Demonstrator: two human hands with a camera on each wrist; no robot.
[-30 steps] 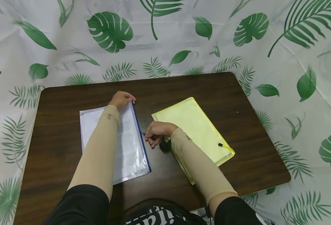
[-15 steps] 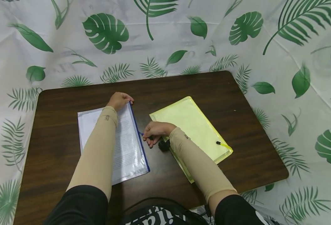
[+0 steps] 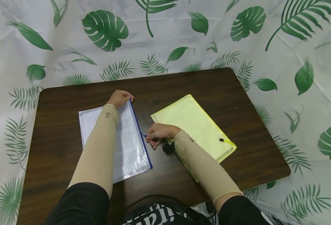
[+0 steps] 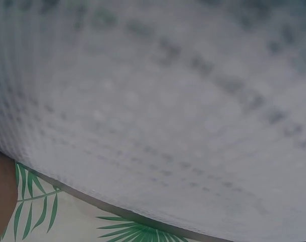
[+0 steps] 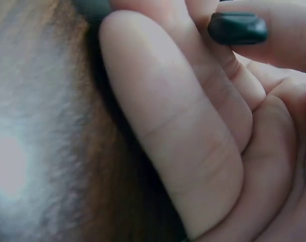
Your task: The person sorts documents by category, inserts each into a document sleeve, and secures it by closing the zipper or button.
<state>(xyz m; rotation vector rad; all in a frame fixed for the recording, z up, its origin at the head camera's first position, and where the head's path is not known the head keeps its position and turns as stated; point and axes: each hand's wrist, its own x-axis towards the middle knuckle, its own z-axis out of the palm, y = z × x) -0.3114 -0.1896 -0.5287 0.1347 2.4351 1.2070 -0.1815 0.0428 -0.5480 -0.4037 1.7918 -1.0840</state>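
Note:
A clear zip folder (image 3: 126, 140) with a blue edge lies on the left of the table, printed paper inside. My left hand (image 3: 120, 98) pinches its far right corner between thumb and fingers. In the left wrist view, the blurred white folder (image 4: 158, 111) fills most of the picture. My right hand (image 3: 160, 132) holds the blue zipper pull (image 3: 144, 135) at the folder's right edge. Its dark end (image 5: 238, 28) shows between the fingers in the right wrist view, where the right hand (image 5: 193, 126) lies close to the tabletop. The zipper's slider is too small to make out.
A yellow zip folder (image 3: 190, 125) lies tilted at the right, partly under my right forearm; its yellow pull (image 3: 227, 141) has a black end. A black round object (image 3: 168, 148) sits below my right wrist. The brown table (image 3: 252, 156) meets a leaf-print sheet (image 3: 160, 47) behind.
My right hand has moved slightly toward me along the folder's blue edge, with the zipper pull in its fingers. My left hand stays at the corner. The head view has shifted a little.

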